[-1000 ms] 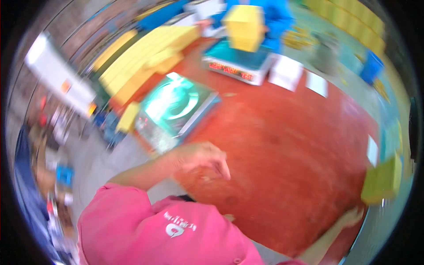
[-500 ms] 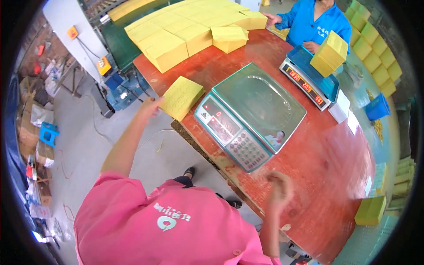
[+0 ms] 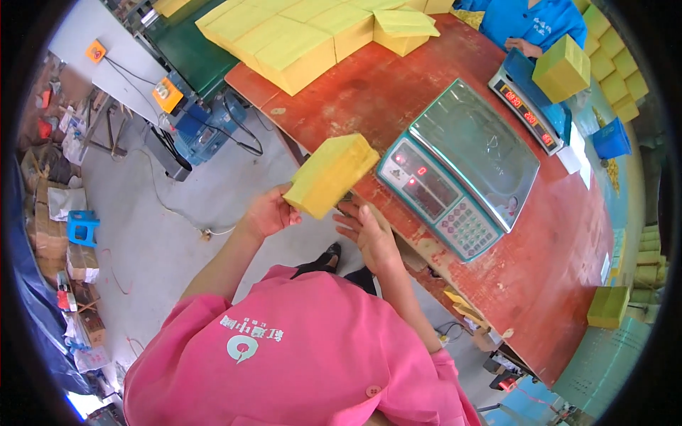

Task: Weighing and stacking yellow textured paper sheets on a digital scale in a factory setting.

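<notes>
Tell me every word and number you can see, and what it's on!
I won't copy any out, but here's where they are:
Near scale: red lit digit; other marks too small to read.
Far scale: red lit digits.
Pink shirt: white characters, round logo.
Blue shirt: white characters, too blurred to read.
Held block: no writing I can see.

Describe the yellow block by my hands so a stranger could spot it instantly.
Find the red table, then the nearer scale with the silvery pan. Just left, at the table's edge, is the yellow block. Unlike the packed blocks beyond, it is separate, your left hand at its near end.
</notes>
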The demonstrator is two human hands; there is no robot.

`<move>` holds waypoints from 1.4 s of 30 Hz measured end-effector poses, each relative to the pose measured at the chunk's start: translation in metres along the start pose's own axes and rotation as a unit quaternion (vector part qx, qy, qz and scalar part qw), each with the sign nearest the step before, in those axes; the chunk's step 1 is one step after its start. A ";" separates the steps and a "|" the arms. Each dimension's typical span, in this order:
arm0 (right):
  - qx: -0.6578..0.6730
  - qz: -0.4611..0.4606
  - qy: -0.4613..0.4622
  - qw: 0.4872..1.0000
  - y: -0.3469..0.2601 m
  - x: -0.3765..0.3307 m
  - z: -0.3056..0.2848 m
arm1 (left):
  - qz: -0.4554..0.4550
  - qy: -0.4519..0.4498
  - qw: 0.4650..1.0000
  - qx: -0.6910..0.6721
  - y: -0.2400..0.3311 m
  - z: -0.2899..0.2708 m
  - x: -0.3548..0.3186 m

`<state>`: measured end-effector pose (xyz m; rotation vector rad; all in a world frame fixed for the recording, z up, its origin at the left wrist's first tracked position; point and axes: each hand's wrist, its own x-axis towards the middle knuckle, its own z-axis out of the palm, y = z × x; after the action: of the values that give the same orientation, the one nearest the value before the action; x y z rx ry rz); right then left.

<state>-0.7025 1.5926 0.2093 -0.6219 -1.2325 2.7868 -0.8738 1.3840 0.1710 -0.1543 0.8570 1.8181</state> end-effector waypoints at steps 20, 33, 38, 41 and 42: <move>-0.216 -0.253 0.289 0.898 -0.117 -0.200 -0.057 | 0.084 -0.271 0.897 0.339 -0.060 0.214 0.035; -0.301 -0.354 0.239 0.852 -0.096 -0.191 -0.095 | 0.022 -0.315 0.911 0.264 -0.107 0.280 0.047; -0.182 -0.291 0.262 0.902 -0.099 -0.188 -0.089 | 0.031 -0.287 0.910 0.297 -0.102 0.266 0.050; -0.127 -0.322 0.374 0.860 -0.091 -0.200 -0.116 | 0.042 -0.324 0.883 0.336 -0.089 0.270 0.057; -0.025 -0.329 0.435 0.838 -0.091 -0.206 -0.130 | 0.053 -0.308 0.883 0.349 -0.080 0.269 0.062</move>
<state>-0.4769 1.7075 0.2670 -1.0453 -1.0106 1.5851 -0.7545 1.6113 0.3005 0.9018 0.9954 1.4042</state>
